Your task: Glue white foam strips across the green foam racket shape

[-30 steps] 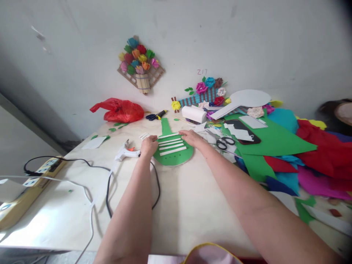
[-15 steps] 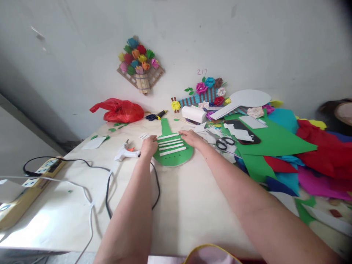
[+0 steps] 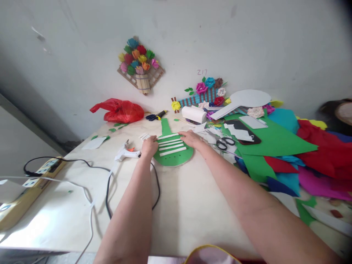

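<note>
A green guitar-shaped cutout (image 3: 176, 160) lies flat on the table, its narrow neck pointing away from me. Several white paper strips (image 3: 172, 150) run across its rounded body, with a row of small dark dots below them. My left hand (image 3: 149, 146) is closed at the left end of the topmost strip, thumb and finger pinched there. At that strip's right end, the fingertips of my right hand (image 3: 190, 139) press together over the edge of the cutout. More short white strips (image 3: 145, 136) lie just beyond my left hand.
A white glue gun (image 3: 125, 153) with a black cord lies left of my left hand. A power strip (image 3: 30, 187) sits at the left edge. Scissors (image 3: 224, 143), paper scraps, a phone (image 3: 244, 135) and coloured sheets (image 3: 275, 141) crowd the right. Behind is a red bag (image 3: 123, 111).
</note>
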### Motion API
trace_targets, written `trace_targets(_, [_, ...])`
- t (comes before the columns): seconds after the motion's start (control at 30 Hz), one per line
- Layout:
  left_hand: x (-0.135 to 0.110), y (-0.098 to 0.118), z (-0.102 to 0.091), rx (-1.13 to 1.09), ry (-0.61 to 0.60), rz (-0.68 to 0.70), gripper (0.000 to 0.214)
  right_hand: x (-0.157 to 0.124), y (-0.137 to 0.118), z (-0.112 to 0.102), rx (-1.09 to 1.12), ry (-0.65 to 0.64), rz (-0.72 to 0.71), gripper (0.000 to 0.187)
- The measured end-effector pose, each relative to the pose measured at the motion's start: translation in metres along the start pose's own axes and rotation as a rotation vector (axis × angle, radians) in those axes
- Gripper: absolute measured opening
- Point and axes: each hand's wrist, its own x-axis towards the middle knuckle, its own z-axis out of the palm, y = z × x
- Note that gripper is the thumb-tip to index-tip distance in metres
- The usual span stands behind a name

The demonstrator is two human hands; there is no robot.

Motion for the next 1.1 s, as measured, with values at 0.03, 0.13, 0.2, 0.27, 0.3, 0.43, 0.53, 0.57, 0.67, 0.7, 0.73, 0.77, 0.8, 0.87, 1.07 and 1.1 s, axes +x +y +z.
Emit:
trace_targets(0.03, [0.0,0.0,0.0,-0.002,-0.001,-0.003,0.057,0.001,0.001,0.0,0.012,0.003,-0.001,0.042])
trace_targets(0.13, [0.0,0.001,-0.001,-0.004,0.002,-0.002,0.057,0.004,0.006,0.002,0.071,0.022,-0.019,0.041])
trace_targets(0.2, [-0.001,0.003,-0.002,-0.001,0.014,0.006,0.056,0.006,0.009,0.003,0.106,0.046,-0.013,0.041])
trace_targets(0.27, [-0.002,0.004,-0.004,0.007,0.034,0.012,0.054,0.007,0.011,0.004,0.119,0.08,0.008,0.04])
trace_targets(0.3, [-0.003,0.006,-0.005,0.012,0.047,0.014,0.053,0.007,0.012,0.004,0.117,0.1,0.018,0.039])
trace_targets(0.43, [-0.007,0.012,-0.011,0.042,0.134,0.015,0.046,0.007,0.012,0.003,0.075,0.181,0.029,0.033])
trace_targets(0.53, [-0.01,0.016,-0.014,0.056,0.211,0.0,0.039,0.006,0.009,0.001,0.019,0.21,0.042,0.029])
trace_targets(0.57, [-0.011,0.017,-0.015,0.052,0.229,-0.014,0.038,0.006,0.008,0.001,-0.004,0.213,0.047,0.028])
trace_targets(0.67, [-0.015,0.019,-0.018,0.016,0.266,-0.066,0.036,0.007,0.005,0.0,-0.064,0.207,0.026,0.027])
trace_targets(0.7, [-0.016,0.019,-0.019,0.002,0.28,-0.079,0.036,0.008,0.003,0.0,-0.078,0.199,0.007,0.027])
trace_targets(0.73, [-0.017,0.019,-0.02,-0.007,0.296,-0.087,0.036,0.01,0.002,0.001,-0.09,0.188,-0.011,0.027])
trace_targets(0.77, [-0.017,0.02,-0.022,-0.012,0.317,-0.093,0.036,0.012,0.0,0.002,-0.102,0.172,-0.025,0.028])
trace_targets(0.8, [-0.018,0.02,-0.023,-0.014,0.339,-0.098,0.036,0.015,-0.002,0.002,-0.117,0.151,-0.04,0.028])
trace_targets(0.87, [-0.019,0.02,-0.024,-0.025,0.37,-0.105,0.034,0.021,-0.004,0.004,-0.159,0.099,-0.069,0.029])
trace_targets(1.07, [-0.017,0.02,-0.024,-0.083,0.369,-0.113,0.034,0.043,-0.005,0.007,-0.292,-0.017,-0.118,0.026])
trace_targets(1.1, [-0.016,0.02,-0.024,-0.096,0.364,-0.114,0.034,0.045,-0.005,0.007,-0.32,-0.02,-0.134,0.025])
